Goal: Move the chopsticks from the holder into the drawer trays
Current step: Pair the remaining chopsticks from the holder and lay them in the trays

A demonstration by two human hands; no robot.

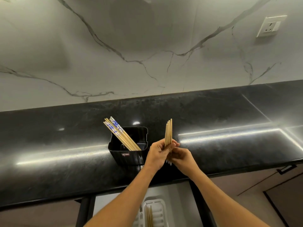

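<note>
Two grips, left hand [157,153] and right hand [182,158], clasping upright chopstick bundle [168,134]; holder [129,158] just beside

Plain chopsticks [168,133] upright beside black holder [131,157] (more inside).

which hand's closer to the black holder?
Left. The left hand sits just right of the holder; the right hand is farther right, beyond the left. Both grip the plain chopsticks.

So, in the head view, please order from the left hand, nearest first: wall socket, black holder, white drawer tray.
1. Black holder, just left of the left hand.
2. White drawer tray, below.
3. Wall socket, far upper right.
</note>
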